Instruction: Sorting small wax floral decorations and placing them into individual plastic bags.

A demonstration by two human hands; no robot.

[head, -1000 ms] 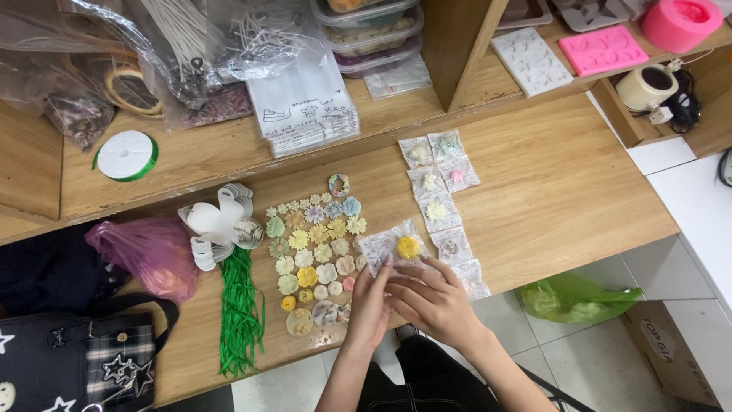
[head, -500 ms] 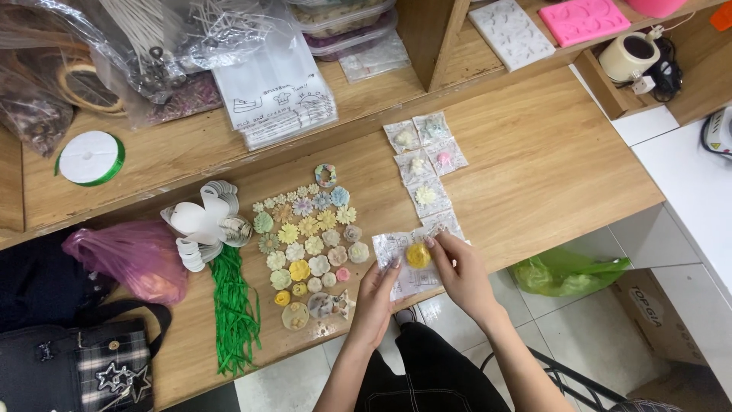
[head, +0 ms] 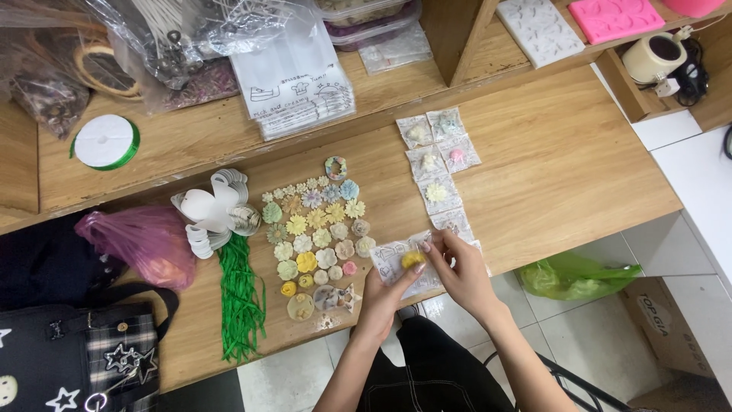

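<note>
A small clear packet (head: 404, 263) with a yellow flower piece (head: 412, 260) inside is sitting at the near edge of the wooden table (head: 564, 168), held between both hands. The left hand (head: 385, 294) is gripping the packet from below, its thumb lying along the lower edge; the right hand (head: 461, 271) is pinching the upper right side, its fingers hiding that corner. Just left, rows of pastel flower pieces (head: 316, 229) are lying flat. A column of filled packets (head: 438, 164) is running away from the hands, its nearest one partly covered by the right hand.
</note>
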